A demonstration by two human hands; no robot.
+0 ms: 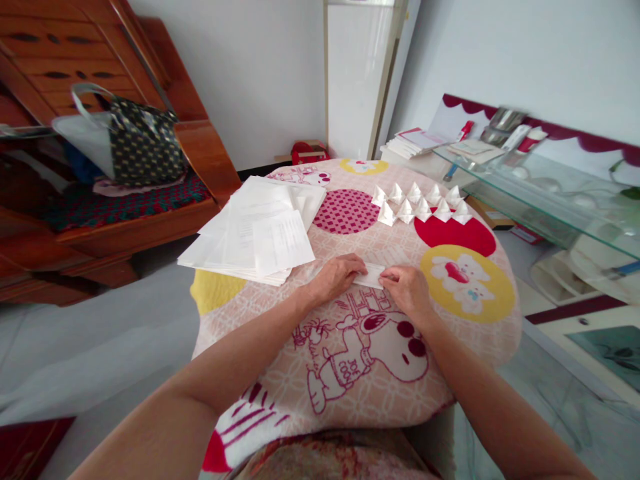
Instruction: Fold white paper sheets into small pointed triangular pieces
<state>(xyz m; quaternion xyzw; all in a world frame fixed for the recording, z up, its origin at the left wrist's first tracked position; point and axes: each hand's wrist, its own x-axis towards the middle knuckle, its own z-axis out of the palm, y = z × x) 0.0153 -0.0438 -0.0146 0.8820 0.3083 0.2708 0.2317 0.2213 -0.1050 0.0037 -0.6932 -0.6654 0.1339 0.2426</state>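
Note:
A small folded white paper (369, 277) lies on the table between my hands. My left hand (340, 275) pinches its left end, with the fingers curled together. At the paper's right end, my right hand (407, 287) grips it between thumb and fingers. Beyond my hands, several folded white paper shapes (423, 209) with pointed tips stand in two rows. To the left is a fanned pile of white paper sheets (240, 230), some with faint printing.
A patterned cloth (300, 373) covers the round table. At the right stands a glass shelf (555, 193) holding a metal pot (505, 120) and other items. A wooden bench (150, 220) at the left carries a dark patterned bag (145, 140).

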